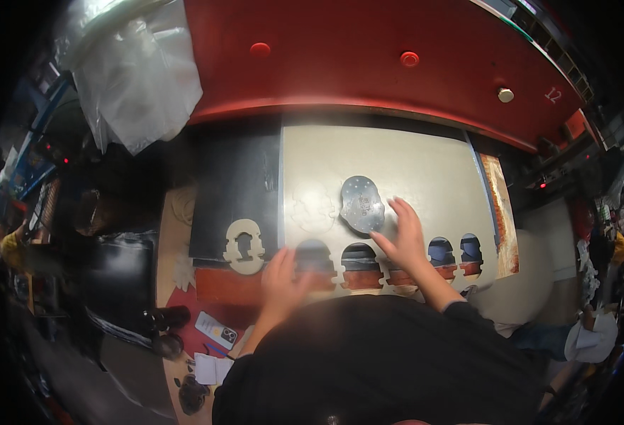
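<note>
A dark, rounded cutting die (pixel 361 205) with small holes over its top lies on a pale beige sheet (pixel 397 156). My right hand (pixel 405 237) is at the die's right side, fingers apart and thumb by its lower edge; whether it touches the die I cannot tell. Nearer to me, my left hand (pixel 283 285) hovers by the sheet's front left edge. It is slightly blurred, with fingers spread and nothing visible in them. Several rounded cut-outs line the sheet's near edge, and a faint outline marks the surface left of the die.
A red machine beam (pixel 326 78) spans the back. One beige cut piece (pixel 244 246) lies on the black board (pixel 234 184) at left. A phone (pixel 216 329) and dark round items sit at lower left. Clear plastic (pixel 138 85) hangs at upper left.
</note>
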A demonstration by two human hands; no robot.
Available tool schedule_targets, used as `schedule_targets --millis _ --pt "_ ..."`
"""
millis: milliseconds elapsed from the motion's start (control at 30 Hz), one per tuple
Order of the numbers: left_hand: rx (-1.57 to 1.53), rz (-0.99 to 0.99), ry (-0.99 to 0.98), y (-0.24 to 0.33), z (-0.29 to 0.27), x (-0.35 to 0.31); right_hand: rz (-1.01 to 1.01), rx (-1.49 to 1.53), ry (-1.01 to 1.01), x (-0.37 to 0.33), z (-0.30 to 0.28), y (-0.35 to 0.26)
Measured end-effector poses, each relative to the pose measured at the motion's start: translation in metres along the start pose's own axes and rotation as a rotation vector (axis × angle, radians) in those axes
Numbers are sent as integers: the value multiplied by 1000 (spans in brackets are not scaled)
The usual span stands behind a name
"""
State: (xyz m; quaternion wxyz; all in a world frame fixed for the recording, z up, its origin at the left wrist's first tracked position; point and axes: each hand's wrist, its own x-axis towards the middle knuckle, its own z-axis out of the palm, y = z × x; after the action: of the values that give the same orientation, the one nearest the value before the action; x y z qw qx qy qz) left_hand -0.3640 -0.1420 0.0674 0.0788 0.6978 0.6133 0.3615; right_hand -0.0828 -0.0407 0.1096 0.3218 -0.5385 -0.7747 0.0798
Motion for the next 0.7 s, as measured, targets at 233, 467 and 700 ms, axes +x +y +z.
schedule_targets --millis 233,467,700 --pt "52 54 110 -10 -4 1 -87 -271 -37 -87 -31 4" --pt "155 -52 56 8 5 54 56 -243 -122 -35 -52 19" --pt "111 -295 -150 4 0 96 362 -359 176 86 -113 98"
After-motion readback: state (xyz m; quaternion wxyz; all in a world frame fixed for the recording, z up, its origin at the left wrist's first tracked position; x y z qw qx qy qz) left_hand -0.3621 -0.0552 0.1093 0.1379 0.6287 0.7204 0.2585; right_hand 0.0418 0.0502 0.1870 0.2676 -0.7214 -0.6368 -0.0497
